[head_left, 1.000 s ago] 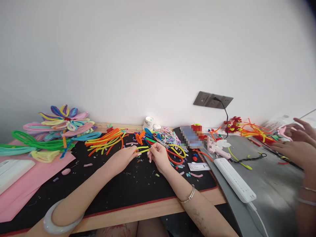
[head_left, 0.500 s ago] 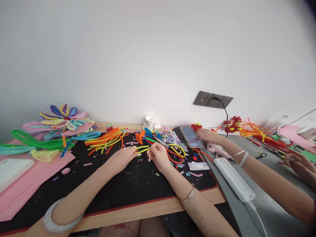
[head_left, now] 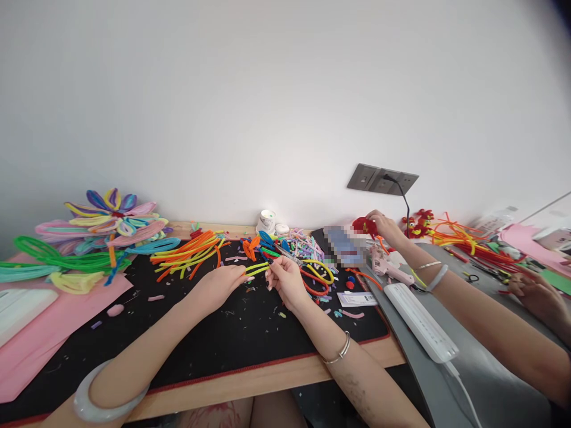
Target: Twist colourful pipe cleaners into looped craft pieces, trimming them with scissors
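Holding yellow-green strands point(head_left: 257, 272) above black mat point(head_left: 214, 351) on wooden worktop point(head_left: 267, 375): our left hand point(head_left: 225, 285) grasping one end, our right hand point(head_left: 286, 282) pinching other. Orange-yellow bundle point(head_left: 187, 257) lies at ten o'clock from left hand; short pastel pieces point(head_left: 307, 242) at one o'clock, red loop point(head_left: 317, 293) at three from right hand.
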Demonstrator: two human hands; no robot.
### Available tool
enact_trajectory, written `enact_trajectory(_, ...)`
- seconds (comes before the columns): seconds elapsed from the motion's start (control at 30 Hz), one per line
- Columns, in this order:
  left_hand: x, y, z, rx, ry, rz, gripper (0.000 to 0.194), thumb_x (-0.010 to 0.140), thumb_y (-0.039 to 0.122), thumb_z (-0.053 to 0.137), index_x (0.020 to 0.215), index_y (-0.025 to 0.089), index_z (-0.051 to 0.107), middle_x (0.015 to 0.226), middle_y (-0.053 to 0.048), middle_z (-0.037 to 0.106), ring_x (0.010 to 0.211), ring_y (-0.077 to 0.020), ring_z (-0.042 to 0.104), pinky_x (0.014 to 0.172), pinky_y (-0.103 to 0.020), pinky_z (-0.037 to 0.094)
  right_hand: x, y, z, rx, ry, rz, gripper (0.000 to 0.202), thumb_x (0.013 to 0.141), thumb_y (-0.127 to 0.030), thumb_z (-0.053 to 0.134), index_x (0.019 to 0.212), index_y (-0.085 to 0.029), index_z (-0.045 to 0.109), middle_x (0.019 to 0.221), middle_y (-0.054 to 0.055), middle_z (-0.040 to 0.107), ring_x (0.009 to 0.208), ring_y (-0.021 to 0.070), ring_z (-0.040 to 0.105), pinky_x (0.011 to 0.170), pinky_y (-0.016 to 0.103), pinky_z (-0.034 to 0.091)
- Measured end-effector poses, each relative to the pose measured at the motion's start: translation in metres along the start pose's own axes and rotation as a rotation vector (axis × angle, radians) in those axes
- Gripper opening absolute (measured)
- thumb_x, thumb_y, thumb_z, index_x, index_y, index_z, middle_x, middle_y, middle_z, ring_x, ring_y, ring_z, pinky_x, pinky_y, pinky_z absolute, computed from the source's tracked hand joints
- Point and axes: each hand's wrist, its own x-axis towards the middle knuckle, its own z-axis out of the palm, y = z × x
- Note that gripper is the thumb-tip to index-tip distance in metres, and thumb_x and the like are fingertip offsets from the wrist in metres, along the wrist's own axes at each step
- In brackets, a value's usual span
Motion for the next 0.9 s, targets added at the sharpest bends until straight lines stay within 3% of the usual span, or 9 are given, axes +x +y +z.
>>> enact_trajectory(0.5,-0.0028,0.0046,-0.0048,0.021,-0.054,0.002,0.033,0.093,0.036,0.024,0.073,0.018,0.044,0.072,-0.004,0.057,0.066,-0.0181,0.055,0.059,-0.026,0.035,0.001,-0.0012,-0.0008,-0.031,-0.014,-0.014,0.021,0.068,-0.03,0.067,0.072,-0.017,0.052,0.051,-0.004,0.058,0.034,0.0057,0.045,0.032,0.016,0.037)
enact_trajectory(0.9,-0.0035,0.001,0.002,0.055,-0.065,-0.017,0.029,0.092,0.036,0.024,0.08,0.019,0.045,0.07,-0.004,0.057,0.062,-0.0184,0.056,0.053,-0.025,0.034,0.0001,-0.0039,-0.0002,-0.063,-0.066,0.047,0.021,0.065,-0.027,0.07,0.064,-0.016,0.052,0.056,0.0,0.064,0.039,0.0064,0.05,0.04,0.018,0.044)
